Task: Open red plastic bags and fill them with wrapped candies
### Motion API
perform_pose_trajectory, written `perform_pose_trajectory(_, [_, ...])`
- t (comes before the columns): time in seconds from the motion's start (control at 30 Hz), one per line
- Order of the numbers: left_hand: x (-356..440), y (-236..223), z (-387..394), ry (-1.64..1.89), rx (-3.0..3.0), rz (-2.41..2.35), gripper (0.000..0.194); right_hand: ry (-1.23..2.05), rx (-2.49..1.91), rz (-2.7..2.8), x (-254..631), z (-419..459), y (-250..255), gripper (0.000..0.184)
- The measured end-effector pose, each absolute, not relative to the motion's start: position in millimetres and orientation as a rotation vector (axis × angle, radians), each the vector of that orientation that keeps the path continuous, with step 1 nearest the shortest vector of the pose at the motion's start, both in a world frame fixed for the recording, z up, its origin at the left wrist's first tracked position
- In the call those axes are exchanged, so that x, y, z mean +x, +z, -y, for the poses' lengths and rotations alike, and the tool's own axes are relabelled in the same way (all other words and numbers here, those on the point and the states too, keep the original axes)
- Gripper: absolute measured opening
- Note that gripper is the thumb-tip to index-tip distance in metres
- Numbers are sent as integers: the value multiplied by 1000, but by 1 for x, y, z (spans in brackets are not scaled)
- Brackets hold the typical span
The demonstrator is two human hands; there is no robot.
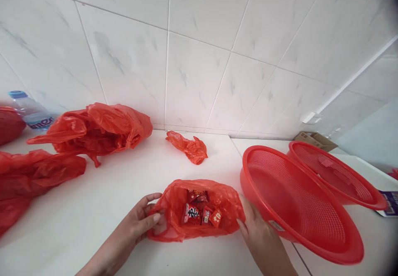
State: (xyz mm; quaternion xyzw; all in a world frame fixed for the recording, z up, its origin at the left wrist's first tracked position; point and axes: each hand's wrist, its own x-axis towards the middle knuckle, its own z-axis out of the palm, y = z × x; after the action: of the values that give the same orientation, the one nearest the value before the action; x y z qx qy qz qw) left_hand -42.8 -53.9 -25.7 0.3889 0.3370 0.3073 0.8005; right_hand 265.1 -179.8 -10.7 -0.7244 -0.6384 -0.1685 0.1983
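Between my two hands a thin red plastic bag [168, 197] is spread open on the white table. Several small wrapped snacks [193, 214] lie inside it, in red packets with white or yellow print. My left hand [141, 218] grips the bag's left edge, thumb on top and fingers behind. At the opposite end, my right hand [253, 222] holds the right edge, its thumb on the near side and the other fingers partly hidden by the plastic.
A red perforated basket [298, 197] stands right of the bag, with a second red basket [336, 172] behind it. Crumpled red plastic [188, 147] lies near the tiled wall. Larger red bags [102, 131] and a clear bottle [35, 112] are at left; a cardboard box [317, 140] is far right.
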Motion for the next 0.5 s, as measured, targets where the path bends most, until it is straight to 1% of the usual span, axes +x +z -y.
perform_pose_trajectory(0.13, [-46,-20,62,670,1079,-888,66,-299,-2098,1699,266,181,-16,22])
perform_pose_trajectory(0.2, [-49,-8,58,679,1180,-953,68,-109,-2128,1695,263,180,-12,18])
perform_pose_trajectory(0.3, [-52,25,41,823,1236,-991,66,292,-2116,1604,256,175,7,24])
perform_pose_trajectory(0.37, [-53,51,28,1000,1244,-967,64,473,-2016,1396,253,171,27,24])
perform_pose_trajectory(0.5, [-47,93,17,1369,1176,-832,45,502,-1537,928,257,157,67,22])
